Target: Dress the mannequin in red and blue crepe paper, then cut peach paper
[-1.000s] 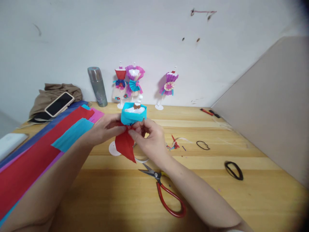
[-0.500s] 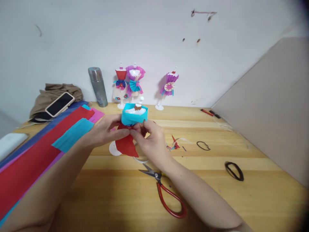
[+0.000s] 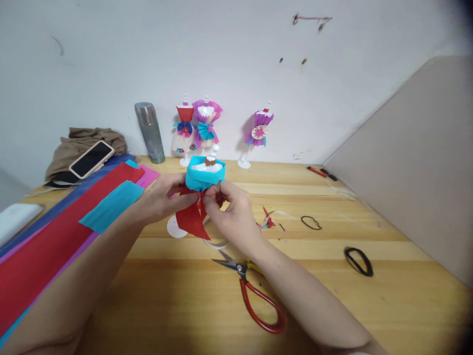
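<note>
A small white dress form point(image 3: 207, 168) wears a blue crepe paper top point(image 3: 205, 180) and a red crepe paper skirt point(image 3: 190, 217). My left hand point(image 3: 166, 197) grips its waist from the left, thumb across the front. From the right, my right hand point(image 3: 231, 207) pinches the red paper at the waist, close to the left thumb. The round white base point(image 3: 176, 227) shows below the skirt. Scissors point(image 3: 241, 268) with red and yellow handles lie with blades parted, just below my right hand.
Crepe paper strips point(image 3: 70, 231) in several colours cover the table's left side. A phone point(image 3: 92, 159) rests near a brown cloth point(image 3: 88, 140). Behind stand a grey flask point(image 3: 150, 133) and three dressed forms point(image 3: 259, 129). Red scraps point(image 3: 269, 221) and a black band point(image 3: 358, 262) lie right.
My right hand has shifted slightly right from the left thumb, opening a gap in the red paper at the waist. The dress form has moved slightly up.
</note>
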The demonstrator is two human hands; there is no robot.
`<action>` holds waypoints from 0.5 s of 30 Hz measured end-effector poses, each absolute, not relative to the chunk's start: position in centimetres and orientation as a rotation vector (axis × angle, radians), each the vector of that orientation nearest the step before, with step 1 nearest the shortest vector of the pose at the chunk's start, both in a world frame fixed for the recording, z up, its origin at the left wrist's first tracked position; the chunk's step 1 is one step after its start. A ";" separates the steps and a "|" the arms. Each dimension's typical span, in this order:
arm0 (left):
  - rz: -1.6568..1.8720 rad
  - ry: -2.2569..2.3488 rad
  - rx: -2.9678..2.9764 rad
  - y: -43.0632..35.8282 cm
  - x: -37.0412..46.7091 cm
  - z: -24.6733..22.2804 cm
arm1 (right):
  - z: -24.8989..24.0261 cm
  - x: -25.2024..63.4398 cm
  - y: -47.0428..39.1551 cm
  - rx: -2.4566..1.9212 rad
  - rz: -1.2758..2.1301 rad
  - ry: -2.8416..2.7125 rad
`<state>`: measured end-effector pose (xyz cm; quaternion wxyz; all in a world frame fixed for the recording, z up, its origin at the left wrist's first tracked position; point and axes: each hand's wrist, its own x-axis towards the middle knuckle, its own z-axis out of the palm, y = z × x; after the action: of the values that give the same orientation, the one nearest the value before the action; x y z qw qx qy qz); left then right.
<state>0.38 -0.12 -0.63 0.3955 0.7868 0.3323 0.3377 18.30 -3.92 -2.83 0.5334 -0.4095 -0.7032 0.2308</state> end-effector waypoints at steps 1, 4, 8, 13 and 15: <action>0.848 0.858 2.002 -0.1 0.4 -0.6 | -2.8 18.3 -3.9 -0.974 0.593 -1.661; 0.837 0.889 1.989 -0.2 0.3 -0.5 | -2.7 18.3 -3.8 -0.952 0.691 -1.616; 0.844 0.902 1.959 -0.1 0.3 -0.6 | -2.7 18.5 -3.8 -0.940 0.729 -1.591; 0.816 0.887 1.979 -0.1 0.4 -0.6 | -2.5 18.3 -4.2 -0.959 0.619 -1.609; 0.824 0.872 1.978 -0.2 0.4 -0.6 | -2.5 18.3 -4.3 -0.981 0.525 -1.624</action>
<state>0.39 -0.16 -0.60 0.4025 0.7827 0.3451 0.3261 18.25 -4.30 -2.46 0.5534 -0.4151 -0.6871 0.2221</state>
